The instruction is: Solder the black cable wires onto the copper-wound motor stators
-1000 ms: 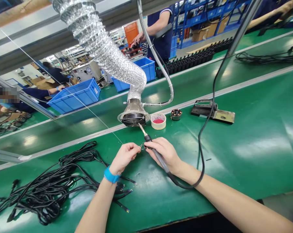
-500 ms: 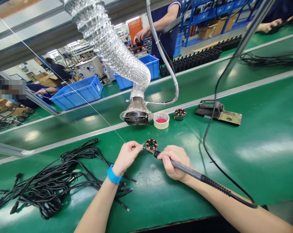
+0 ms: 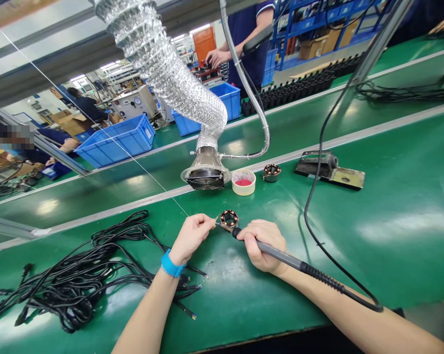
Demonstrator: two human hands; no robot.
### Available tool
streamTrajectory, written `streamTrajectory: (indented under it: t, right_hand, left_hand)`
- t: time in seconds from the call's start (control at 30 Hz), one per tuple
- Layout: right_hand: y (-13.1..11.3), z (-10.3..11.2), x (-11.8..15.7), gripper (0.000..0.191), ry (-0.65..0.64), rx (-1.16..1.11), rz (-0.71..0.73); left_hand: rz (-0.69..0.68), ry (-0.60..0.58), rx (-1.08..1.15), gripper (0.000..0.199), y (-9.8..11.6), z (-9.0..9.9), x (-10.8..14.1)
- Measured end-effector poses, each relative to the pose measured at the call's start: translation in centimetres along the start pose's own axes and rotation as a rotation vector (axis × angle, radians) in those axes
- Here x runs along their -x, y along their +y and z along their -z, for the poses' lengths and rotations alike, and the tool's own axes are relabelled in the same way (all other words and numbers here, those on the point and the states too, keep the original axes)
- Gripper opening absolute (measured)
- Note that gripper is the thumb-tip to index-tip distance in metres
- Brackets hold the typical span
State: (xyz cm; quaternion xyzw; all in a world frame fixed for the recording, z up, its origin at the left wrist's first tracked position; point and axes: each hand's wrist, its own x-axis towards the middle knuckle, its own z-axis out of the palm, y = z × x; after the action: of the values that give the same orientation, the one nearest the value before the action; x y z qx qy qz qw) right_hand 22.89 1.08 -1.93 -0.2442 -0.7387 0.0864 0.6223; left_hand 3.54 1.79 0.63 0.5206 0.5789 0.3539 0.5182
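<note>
Compared with a second ago, iron tip lowered from under the fan hood to the wire ends, just beside the wound ring; ring, then mostly hidden by fingers, now in plain view on the green bench. Clock taken from ring. At four, right hand wrapped round the soldering iron; at eight, left hand pinching wire ends between thumb and fingers. Hood hanging at eleven, below foil duct. Black cord crossing in front of the iron stand at two. Second ring at one to two; heap of black cables at eight. Tape roll at one, standing open, with red material inside. Large blue bin at ten, contents unclear; smaller blue bin at twelve, partly behind duct, contents unclear.
</note>
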Motion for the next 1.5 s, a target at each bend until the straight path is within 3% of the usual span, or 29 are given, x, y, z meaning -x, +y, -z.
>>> streamTrajectory:
  t: [0.53,1.03,1.5]
  right_hand:
    - [0.02,-0.07,0.12,0.019,0.013,0.007,-0.023]
    - [-0.12,-0.17,-0.01,0.018,-0.001,0.019,-0.017]
    - [-0.38,0.0,-0.32,0.02,0.068,0.006,-0.081]
  left_hand:
    - [0.0,-0.009,0.026,0.036,-0.24,0.06,-0.11]
    - [-0.05,0.096,-0.044,0.031,-0.27,-0.52,0.05]
    - [-0.061,0.081,-0.041,0.033,-0.56,-0.34,-0.04]
